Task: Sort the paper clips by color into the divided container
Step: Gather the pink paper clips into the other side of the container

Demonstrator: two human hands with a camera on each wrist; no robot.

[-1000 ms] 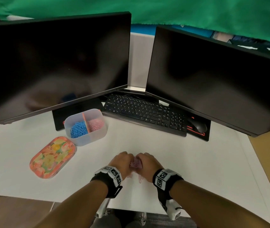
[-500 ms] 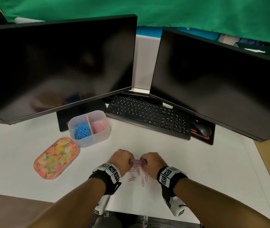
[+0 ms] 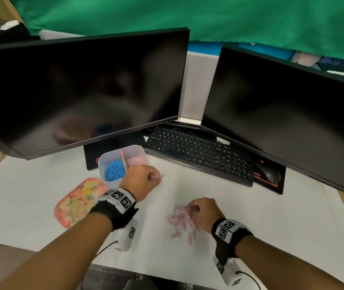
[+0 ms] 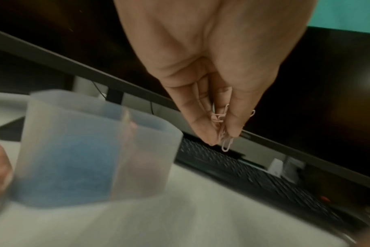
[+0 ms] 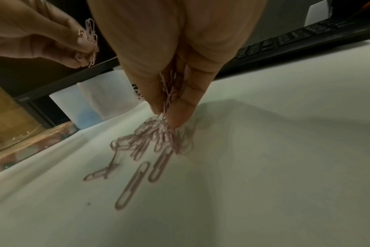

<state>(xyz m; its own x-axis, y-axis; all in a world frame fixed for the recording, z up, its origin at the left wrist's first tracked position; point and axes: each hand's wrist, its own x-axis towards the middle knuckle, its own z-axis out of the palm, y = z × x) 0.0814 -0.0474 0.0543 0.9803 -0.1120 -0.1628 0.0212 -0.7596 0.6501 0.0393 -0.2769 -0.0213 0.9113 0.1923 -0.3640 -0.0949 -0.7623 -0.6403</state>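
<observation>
Two wide, glossy black monitors [image 3: 79, 88] stand angled toward each other at the back of a matte white desk surface [image 3: 271, 222], with a flat black keyboard [image 3: 198, 155] lying between and partly under them. Left of the keyboard sits the translucent frosted plastic container [image 3: 134, 150], rounded at its corners and split by a thin orange divider; its left compartment holds a heap of blue paper clips [image 3: 114, 171], its right a heap of pink ones. Just in front and to the left lies the flat, glossy oval lid [image 3: 79, 203] with an orange and yellow floral print.

The left hand [image 3: 144, 181] hovers beside the container's near right corner, fingers bunched narrow against the thumb, pinching a small cluster of thin pink wire paper clips [image 4: 223, 127] that dangle below the fingertips. The right hand [image 3: 205, 213] is low over the desk, fingers and thumb drawn together on another bunch of pink clips [image 5: 168, 97], its tips meeting the loose pile of pink paper clips [image 3: 180, 221] scattered flat on the white surface, well apart from the container
</observation>
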